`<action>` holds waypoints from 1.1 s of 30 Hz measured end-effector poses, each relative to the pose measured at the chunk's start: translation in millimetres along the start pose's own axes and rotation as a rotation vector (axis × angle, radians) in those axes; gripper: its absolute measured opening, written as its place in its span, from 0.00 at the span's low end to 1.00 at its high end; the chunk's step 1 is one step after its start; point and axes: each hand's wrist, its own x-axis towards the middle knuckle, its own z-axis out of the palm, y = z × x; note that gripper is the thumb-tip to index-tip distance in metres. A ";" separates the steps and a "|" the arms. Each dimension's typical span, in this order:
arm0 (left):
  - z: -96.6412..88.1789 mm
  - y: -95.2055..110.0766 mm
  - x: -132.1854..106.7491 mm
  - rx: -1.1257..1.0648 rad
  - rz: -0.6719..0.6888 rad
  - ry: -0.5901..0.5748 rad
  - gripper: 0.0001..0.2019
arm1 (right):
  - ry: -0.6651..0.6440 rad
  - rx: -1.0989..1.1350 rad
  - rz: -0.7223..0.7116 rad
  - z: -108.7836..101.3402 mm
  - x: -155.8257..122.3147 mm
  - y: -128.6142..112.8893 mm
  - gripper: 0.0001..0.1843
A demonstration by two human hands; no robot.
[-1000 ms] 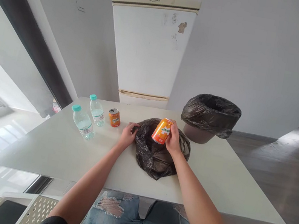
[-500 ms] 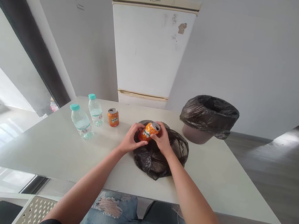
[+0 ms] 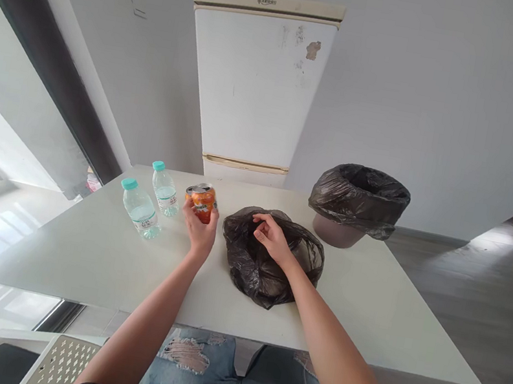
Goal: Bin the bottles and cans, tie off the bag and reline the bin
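My left hand (image 3: 200, 236) is closed around an orange soda can (image 3: 205, 199) left of the middle of the table. A second orange can is largely hidden behind it; only part of its top shows. My right hand (image 3: 272, 238) has nothing in it, its fingers loosely curled and apart, over the mouth of a black plastic bag (image 3: 261, 281). The bag lies crumpled and opened on the white table (image 3: 354, 313). Left of the cans stand two clear water bottles with teal caps, the nearer bottle (image 3: 141, 211) and the farther bottle (image 3: 165, 190).
At the table's back right stands a trash bin (image 3: 335, 232) lined with a black bag. A white refrigerator (image 3: 257, 87) is beyond the far edge. White perforated chairs (image 3: 65, 362) are at the lower left, below the table's near edge.
My left hand has carried the can left from over the bag to beside the other can. My right hand has let go of the can and stays above the bag.
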 end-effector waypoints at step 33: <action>-37.9 -2.5 25.8 0.488 -0.435 -0.001 0.40 | -0.165 -0.122 0.044 1.3 -1.2 -4.7 0.24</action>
